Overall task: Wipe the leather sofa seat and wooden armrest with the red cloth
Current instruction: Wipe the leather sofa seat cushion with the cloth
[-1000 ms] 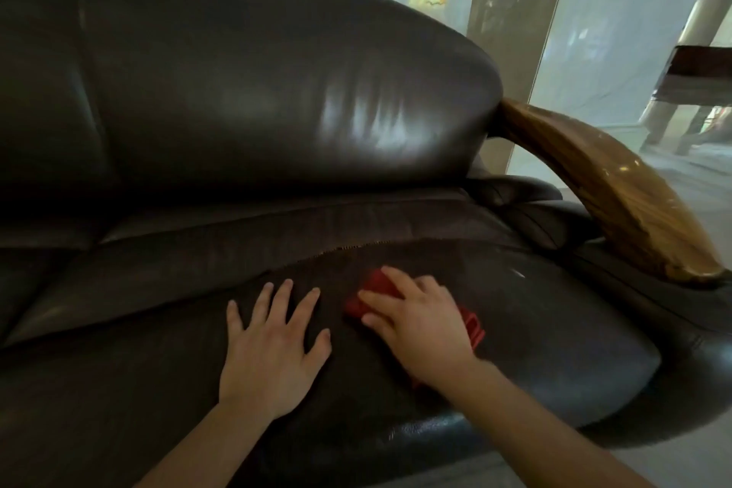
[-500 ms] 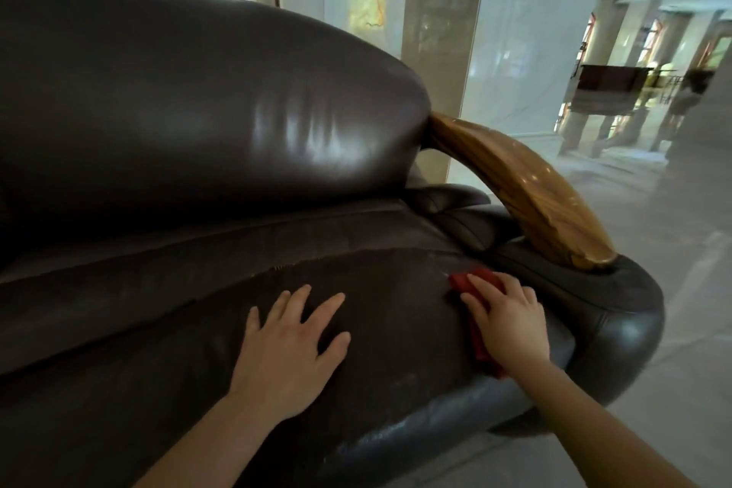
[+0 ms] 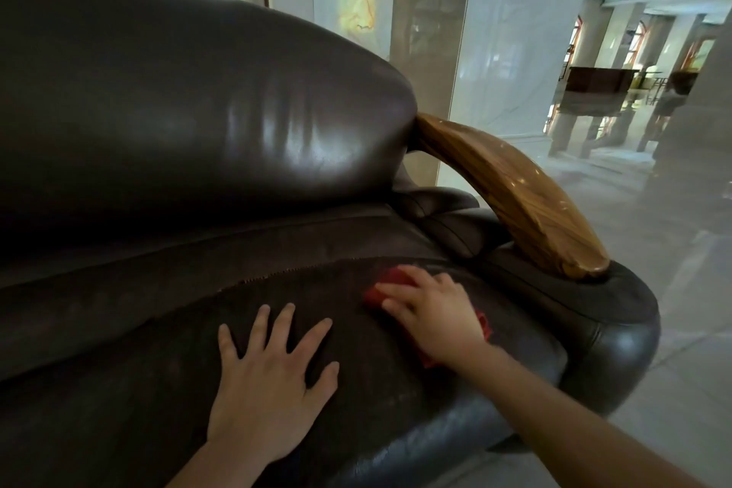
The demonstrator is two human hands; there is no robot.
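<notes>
The dark brown leather sofa seat fills the lower half of the head view. My right hand presses the red cloth flat on the seat's right part, with most of the cloth hidden under the palm and only its edges showing. My left hand lies flat on the seat to the left of it, fingers spread, holding nothing. The glossy wooden armrest curves down from the backrest to the sofa's right end, above and to the right of my right hand, untouched.
The padded leather backrest rises behind the seat. A rounded leather arm end closes the sofa on the right. Beyond it lie a pale polished floor, marble columns and a dark wooden table far back.
My right hand slid the cloth right to the seat's end beside the arm, then back left toward the middle. My left hand stayed flat on the seat.
</notes>
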